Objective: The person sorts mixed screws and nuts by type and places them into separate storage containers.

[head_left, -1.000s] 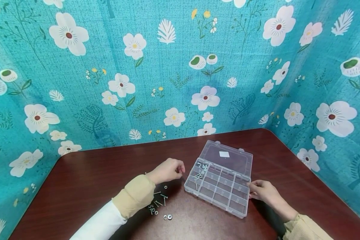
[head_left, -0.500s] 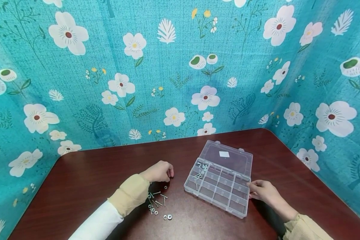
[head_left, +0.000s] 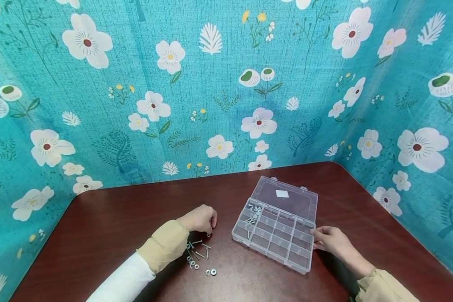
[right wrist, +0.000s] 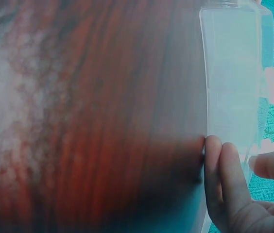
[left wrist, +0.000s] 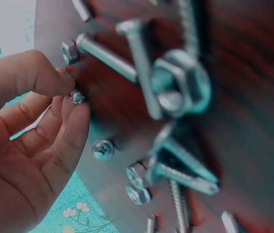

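Note:
My left hand [head_left: 200, 218] is low over the table at the far end of a loose pile of bolts and nuts. In the left wrist view its thumb and finger pinch a small screw [left wrist: 77, 98], whose head shows between the tips. A hex nut [left wrist: 70, 52] lies close to the thumb. My right hand [head_left: 331, 240] holds the right edge of a clear plastic compartment box [head_left: 272, 240], thumb at the rim and fingers [right wrist: 230, 167] against the outer wall. Bolts and nuts [head_left: 253, 216] sit in the box's left-hand compartments.
The box's clear lid [head_left: 298, 204] is folded back, with a small white label [head_left: 282, 193] on it. Several bolts [head_left: 198, 254] lie left of the box, and two nuts [head_left: 213, 272] are nearer the front. A floral curtain [head_left: 219, 105] hangs behind the dark table [head_left: 128, 209].
My left hand has drawn back leftward from near the box and come down among the loose hardware at the table. My right hand stays at the box's edge.

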`<move>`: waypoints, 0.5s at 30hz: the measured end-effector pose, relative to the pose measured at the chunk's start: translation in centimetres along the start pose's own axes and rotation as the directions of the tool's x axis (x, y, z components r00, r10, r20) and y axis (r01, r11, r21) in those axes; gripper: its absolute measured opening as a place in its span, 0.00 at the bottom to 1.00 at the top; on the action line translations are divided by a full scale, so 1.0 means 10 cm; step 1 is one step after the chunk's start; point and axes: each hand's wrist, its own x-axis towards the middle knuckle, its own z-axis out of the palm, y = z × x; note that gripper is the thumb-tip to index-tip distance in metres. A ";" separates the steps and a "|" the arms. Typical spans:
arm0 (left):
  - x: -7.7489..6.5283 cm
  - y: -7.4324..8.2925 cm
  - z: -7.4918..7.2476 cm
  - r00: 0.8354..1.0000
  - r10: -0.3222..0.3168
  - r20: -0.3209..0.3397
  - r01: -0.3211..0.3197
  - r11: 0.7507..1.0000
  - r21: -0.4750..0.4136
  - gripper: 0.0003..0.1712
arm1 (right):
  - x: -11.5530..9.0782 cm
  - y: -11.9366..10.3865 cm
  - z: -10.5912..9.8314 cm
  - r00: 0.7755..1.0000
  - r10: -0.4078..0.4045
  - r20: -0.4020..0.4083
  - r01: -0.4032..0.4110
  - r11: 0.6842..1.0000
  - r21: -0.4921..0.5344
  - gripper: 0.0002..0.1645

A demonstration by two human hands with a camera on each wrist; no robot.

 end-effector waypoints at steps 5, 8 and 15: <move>0.01 0.04 -0.07 0.999 0.020 0.028 -0.017 0.995 -0.101 0.11 | 0.00 -0.01 0.00 1.000 0.002 -0.006 -0.002 1.000 -0.014 0.23; 0.02 0.08 -0.14 0.999 0.024 0.025 -0.020 0.987 -0.161 0.09 | 0.00 -0.01 0.00 1.000 -0.011 -0.007 0.011 1.000 -0.011 0.22; 0.07 0.18 -0.22 1.000 0.008 0.009 -0.006 0.969 -0.246 0.04 | 0.00 -0.01 0.00 1.000 -0.003 -0.005 0.003 1.000 -0.026 0.23</move>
